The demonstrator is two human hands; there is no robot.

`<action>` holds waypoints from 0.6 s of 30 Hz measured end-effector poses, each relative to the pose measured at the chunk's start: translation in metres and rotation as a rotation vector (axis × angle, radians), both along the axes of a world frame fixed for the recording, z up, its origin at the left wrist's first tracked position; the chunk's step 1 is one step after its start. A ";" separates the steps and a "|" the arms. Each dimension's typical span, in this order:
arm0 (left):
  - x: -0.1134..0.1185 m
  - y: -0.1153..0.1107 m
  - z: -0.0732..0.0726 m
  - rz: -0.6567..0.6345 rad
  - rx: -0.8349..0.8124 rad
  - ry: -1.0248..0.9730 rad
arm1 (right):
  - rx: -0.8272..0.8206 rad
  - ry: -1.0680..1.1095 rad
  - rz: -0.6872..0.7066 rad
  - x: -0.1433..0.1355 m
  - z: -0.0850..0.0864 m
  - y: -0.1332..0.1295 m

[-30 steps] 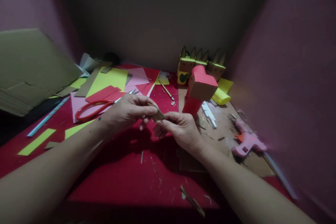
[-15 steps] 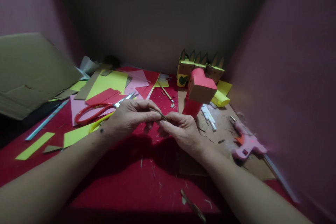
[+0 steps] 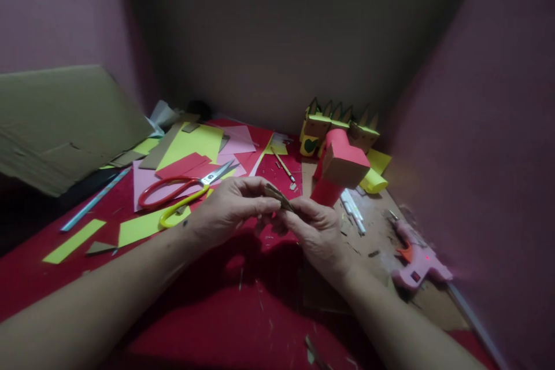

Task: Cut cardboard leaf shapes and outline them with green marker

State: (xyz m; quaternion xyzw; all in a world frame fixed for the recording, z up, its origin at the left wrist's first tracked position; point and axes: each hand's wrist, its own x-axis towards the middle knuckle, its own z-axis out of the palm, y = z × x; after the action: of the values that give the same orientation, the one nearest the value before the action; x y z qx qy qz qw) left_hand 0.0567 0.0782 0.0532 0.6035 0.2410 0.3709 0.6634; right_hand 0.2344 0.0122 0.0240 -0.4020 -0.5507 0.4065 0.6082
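Note:
Between both hands, above the red tabletop, is a small brown piece of cardboard (image 3: 278, 195), seen nearly edge-on. My left hand (image 3: 234, 205) pinches its left end between thumb and fingers. My right hand (image 3: 316, 228) grips the other end, with its fingertips partly hidden. Behind my right hand stands a red paper figure (image 3: 344, 156) with a boxy top and a brown cardboard face. Scissors (image 3: 191, 188) with one red and one yellow handle lie just beyond my left wrist, blades parted, on sheets of coloured paper.
A pink glue gun (image 3: 418, 260) lies on a cardboard sheet (image 3: 377, 237) at the right, near white glue sticks (image 3: 353, 212). Yellow spiky-topped paper figures (image 3: 318, 127) stand behind. A pencil (image 3: 282, 165), yellow strips (image 3: 73, 241) and a large cardboard flap (image 3: 65, 121) are also around.
The view has shifted, so the whole scene sits a little lower and further right. The cardboard piece has turned slightly and more of it shows between my hands.

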 end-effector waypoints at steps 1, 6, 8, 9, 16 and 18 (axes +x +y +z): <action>0.000 -0.001 0.001 0.012 0.021 0.000 | 0.020 -0.015 -0.013 0.000 -0.001 0.000; 0.000 -0.008 0.008 0.068 0.112 0.043 | -0.042 0.057 0.035 -0.004 -0.001 -0.003; -0.001 -0.008 0.008 0.066 0.119 0.049 | -0.094 0.117 0.083 -0.006 0.000 -0.004; -0.001 -0.008 0.008 0.071 0.125 0.053 | -0.116 0.135 0.105 -0.007 0.000 -0.004; -0.002 -0.009 0.008 0.138 0.124 0.151 | -0.209 0.231 0.188 -0.011 -0.002 -0.002; -0.002 -0.010 0.008 0.157 0.124 0.165 | -0.222 0.223 0.189 -0.011 -0.004 -0.001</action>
State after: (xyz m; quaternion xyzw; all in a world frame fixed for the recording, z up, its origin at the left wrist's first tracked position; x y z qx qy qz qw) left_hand 0.0546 0.0687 0.0612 0.6512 0.3179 0.3848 0.5716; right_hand 0.2236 0.0109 0.0201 -0.3657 -0.4670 0.5619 0.5766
